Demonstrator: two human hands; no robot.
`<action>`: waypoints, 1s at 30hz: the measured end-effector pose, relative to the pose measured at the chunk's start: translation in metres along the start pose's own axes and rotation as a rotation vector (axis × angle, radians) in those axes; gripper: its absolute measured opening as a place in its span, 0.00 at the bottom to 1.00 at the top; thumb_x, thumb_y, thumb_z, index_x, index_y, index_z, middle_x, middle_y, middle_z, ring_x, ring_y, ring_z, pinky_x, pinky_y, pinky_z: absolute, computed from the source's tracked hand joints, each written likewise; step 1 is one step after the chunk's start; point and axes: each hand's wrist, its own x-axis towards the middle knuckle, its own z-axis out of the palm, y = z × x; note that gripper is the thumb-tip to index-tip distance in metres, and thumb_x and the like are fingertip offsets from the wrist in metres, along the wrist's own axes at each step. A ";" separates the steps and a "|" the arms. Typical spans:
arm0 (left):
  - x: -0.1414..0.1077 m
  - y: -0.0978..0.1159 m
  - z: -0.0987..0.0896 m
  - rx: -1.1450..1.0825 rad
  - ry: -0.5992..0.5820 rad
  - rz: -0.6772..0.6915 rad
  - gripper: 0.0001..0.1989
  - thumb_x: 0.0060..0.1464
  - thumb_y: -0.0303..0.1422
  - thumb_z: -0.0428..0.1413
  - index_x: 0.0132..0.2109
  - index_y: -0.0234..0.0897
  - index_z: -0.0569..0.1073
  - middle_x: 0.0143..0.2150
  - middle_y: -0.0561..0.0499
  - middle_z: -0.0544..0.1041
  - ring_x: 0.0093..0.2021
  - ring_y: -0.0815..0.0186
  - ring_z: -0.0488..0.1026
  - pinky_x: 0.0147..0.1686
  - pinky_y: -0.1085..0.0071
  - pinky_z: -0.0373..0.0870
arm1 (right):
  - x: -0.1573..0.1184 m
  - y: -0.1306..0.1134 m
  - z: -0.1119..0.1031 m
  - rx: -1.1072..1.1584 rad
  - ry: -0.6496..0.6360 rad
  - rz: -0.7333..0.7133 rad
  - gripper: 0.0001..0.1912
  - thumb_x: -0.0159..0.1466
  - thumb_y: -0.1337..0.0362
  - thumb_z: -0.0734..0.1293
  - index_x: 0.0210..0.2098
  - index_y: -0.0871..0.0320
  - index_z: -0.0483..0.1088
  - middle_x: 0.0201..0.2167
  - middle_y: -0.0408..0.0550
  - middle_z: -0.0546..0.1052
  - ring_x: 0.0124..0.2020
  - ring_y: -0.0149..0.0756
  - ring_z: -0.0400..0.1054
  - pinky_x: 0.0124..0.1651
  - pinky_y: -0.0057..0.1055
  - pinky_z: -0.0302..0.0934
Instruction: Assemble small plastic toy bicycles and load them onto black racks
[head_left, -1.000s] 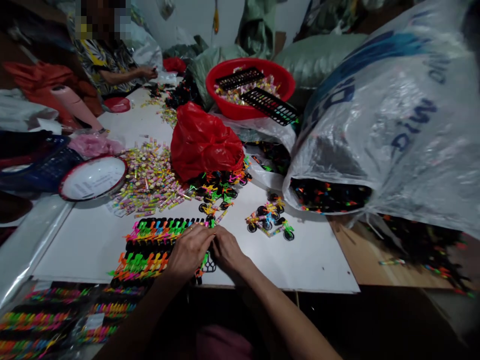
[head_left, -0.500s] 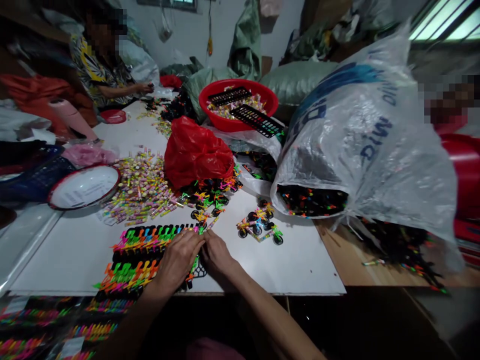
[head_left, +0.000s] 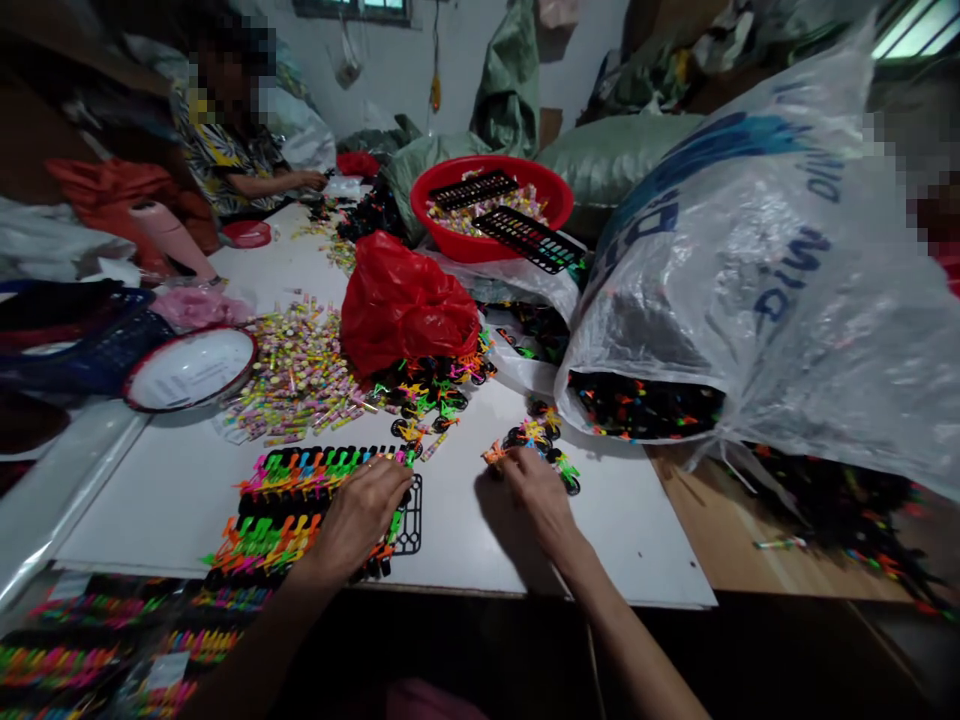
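Two rows of small colourful toy bicycles (head_left: pixel 292 470) stand in a black plastic rack (head_left: pixel 409 512) at the front of the table. My left hand (head_left: pixel 364 512) is closed over the right end of the upper row, gripping the rack there; its fingertips lie by a green bicycle part. To the right, my right hand (head_left: pixel 534 488) reaches a small loose group of toy bicycles (head_left: pixel 536 432). Its fingers are closed on an orange toy bicycle (head_left: pixel 494 453) at the left of that group; the fingertips are partly hidden.
Behind the rack lie a heap of candy-coloured tubes (head_left: pixel 300 365), a red plastic bag (head_left: pixel 409 305) with more bicycles, and an enamel basin (head_left: pixel 191 370). A red tub (head_left: pixel 555 195) and a big white sack (head_left: pixel 675 290) stand beyond. A co-worker (head_left: pixel 225 150) sits at the far left.
My right hand has left the rack and moved right to the loose toy bicycles. My left hand stays at the rack's right end. The view has shifted slightly.
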 end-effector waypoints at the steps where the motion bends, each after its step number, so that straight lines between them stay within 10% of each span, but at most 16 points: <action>1: 0.000 0.000 0.001 0.011 0.016 0.003 0.09 0.62 0.29 0.48 0.40 0.35 0.73 0.36 0.48 0.77 0.38 0.63 0.74 0.43 0.64 0.70 | -0.004 -0.004 0.002 -0.006 -0.001 -0.022 0.17 0.63 0.76 0.58 0.47 0.57 0.70 0.42 0.52 0.71 0.42 0.39 0.64 0.43 0.31 0.57; 10: 0.002 -0.002 0.000 0.025 0.076 0.043 0.09 0.61 0.29 0.48 0.39 0.35 0.73 0.35 0.48 0.78 0.36 0.63 0.75 0.43 0.65 0.71 | 0.032 0.028 -0.008 -0.085 -0.093 0.044 0.09 0.64 0.68 0.61 0.40 0.57 0.72 0.40 0.53 0.70 0.42 0.40 0.63 0.42 0.31 0.55; 14: 0.002 -0.001 -0.001 0.013 0.083 0.042 0.09 0.61 0.28 0.48 0.39 0.35 0.74 0.34 0.48 0.78 0.37 0.64 0.75 0.42 0.65 0.71 | 0.025 0.024 -0.014 -0.093 0.118 0.096 0.10 0.65 0.67 0.60 0.43 0.57 0.71 0.42 0.53 0.70 0.41 0.40 0.63 0.38 0.29 0.55; 20: 0.002 -0.003 -0.002 0.053 0.078 0.031 0.08 0.61 0.28 0.49 0.38 0.34 0.72 0.34 0.48 0.78 0.35 0.63 0.74 0.42 0.65 0.70 | -0.023 -0.033 0.018 0.081 0.060 -0.315 0.09 0.65 0.70 0.59 0.41 0.56 0.70 0.38 0.50 0.73 0.38 0.36 0.64 0.42 0.31 0.55; 30: 0.005 -0.004 -0.003 0.093 0.022 -0.036 0.10 0.61 0.26 0.46 0.37 0.35 0.72 0.33 0.47 0.76 0.36 0.62 0.73 0.40 0.64 0.70 | -0.009 -0.067 0.017 0.305 -0.073 0.407 0.11 0.64 0.58 0.59 0.34 0.58 0.67 0.31 0.49 0.73 0.27 0.35 0.67 0.29 0.29 0.53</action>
